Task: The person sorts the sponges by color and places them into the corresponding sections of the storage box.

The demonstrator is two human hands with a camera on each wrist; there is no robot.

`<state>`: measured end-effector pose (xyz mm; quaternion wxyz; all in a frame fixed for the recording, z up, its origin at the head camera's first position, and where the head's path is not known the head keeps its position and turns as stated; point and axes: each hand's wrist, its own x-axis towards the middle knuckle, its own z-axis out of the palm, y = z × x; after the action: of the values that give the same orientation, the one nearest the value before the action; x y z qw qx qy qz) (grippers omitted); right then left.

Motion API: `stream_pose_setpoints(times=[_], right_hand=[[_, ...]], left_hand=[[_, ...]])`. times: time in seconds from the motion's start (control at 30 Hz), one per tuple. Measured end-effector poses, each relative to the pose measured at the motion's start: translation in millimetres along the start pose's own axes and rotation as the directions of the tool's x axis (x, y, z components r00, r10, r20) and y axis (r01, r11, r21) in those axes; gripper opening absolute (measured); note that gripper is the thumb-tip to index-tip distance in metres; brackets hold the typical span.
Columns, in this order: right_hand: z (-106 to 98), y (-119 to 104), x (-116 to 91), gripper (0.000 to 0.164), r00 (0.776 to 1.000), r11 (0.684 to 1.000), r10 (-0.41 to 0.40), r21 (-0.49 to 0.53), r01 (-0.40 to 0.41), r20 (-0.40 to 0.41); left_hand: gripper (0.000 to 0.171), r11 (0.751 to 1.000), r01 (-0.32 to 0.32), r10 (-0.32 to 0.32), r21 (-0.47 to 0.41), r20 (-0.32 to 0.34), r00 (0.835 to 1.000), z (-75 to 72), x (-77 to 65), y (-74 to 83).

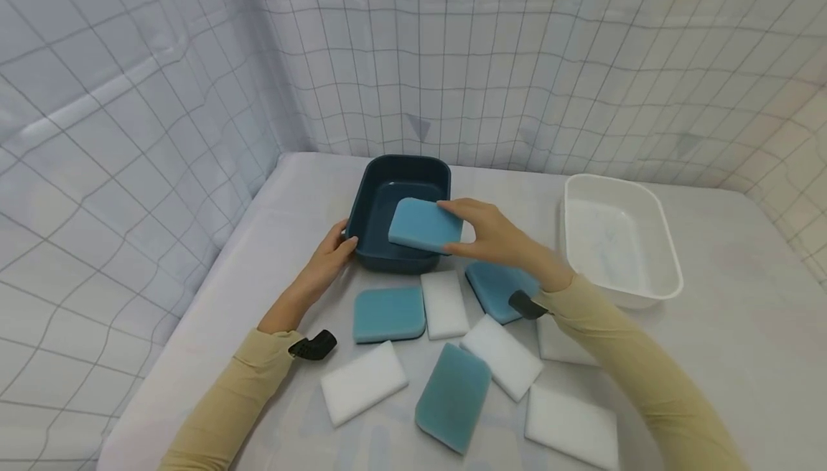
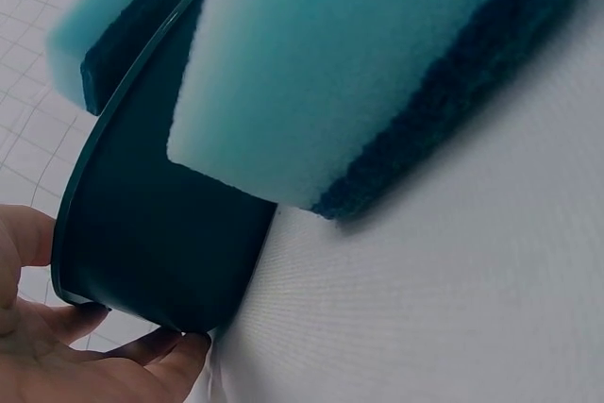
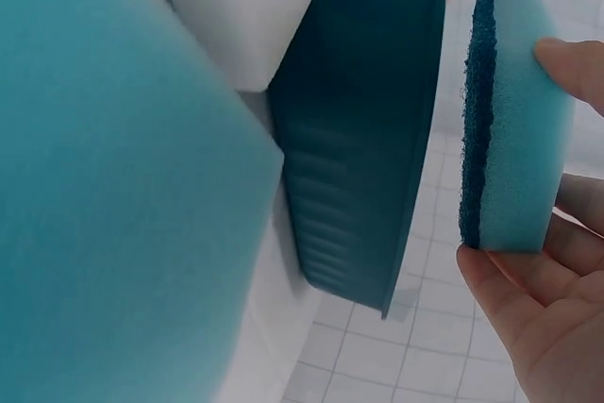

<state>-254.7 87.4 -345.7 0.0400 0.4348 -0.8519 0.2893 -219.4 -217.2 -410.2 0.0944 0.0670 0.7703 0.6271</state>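
Over the dark teal bin (image 1: 373, 223), my right hand (image 1: 494, 234) holds a blue sponge (image 1: 425, 224) by its edges, thumb on one side and fingers on the other. In the right wrist view that sponge (image 3: 519, 120) shows a dark scouring layer and sits above the rim. My left hand (image 1: 326, 264) grips the bin's near left corner; the left wrist view has its thumb at the rim and fingers (image 2: 179, 356) along the outer wall. Just in front of the bin lie a blue sponge (image 1: 389, 313) and a white sponge (image 1: 444, 304).
A white bin (image 1: 610, 238) stands at the right. Another blue sponge (image 1: 497, 288) lies partly under my right wrist. Nearer me are a blue sponge (image 1: 454, 395) and several white sponges, among them one at the left (image 1: 364, 383). Grid-patterned curtains (image 1: 413, 54) hang behind the table.
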Motion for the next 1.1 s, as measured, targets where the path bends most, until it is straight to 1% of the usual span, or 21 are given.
stream_pose_setpoints(times=[0.13,0.37,0.53,0.73,0.93,1.1], right_hand=[[5,-3,7,0.069,1.0,1.0,0.001,-0.004,-0.001,0.026],[11,-4,20,0.068,0.998,0.999,0.04,-0.011,-0.039,0.056],[15,-3,27,0.068,0.997,0.999,0.035,-0.015,-0.034,0.069],[20,-3,31,0.07,0.996,0.999,0.037,-0.015,-0.035,0.087],[26,1,31,0.07,0.991,0.998,0.058,-0.019,-0.056,0.124],[30,1,33,0.07,0.987,0.998,0.056,-0.018,-0.054,0.151]], left_hand=[[0.052,1.0,-0.001,0.001,-0.006,-0.001,1.0,0.5,1.5,-0.8],[0.052,1.0,-0.001,0.001,-0.005,0.002,1.0,0.6,0.7,-0.2],[0.051,1.0,0.0,0.0,-0.011,-0.005,1.0,1.3,0.4,0.6],[0.051,1.0,-0.005,0.005,-0.004,-0.006,1.0,0.2,0.7,0.5],[0.052,1.0,-0.009,0.009,-0.002,0.005,1.0,1.0,0.4,-1.4],[0.052,0.999,-0.031,0.031,-0.015,0.006,0.999,0.8,-0.3,-1.7]])
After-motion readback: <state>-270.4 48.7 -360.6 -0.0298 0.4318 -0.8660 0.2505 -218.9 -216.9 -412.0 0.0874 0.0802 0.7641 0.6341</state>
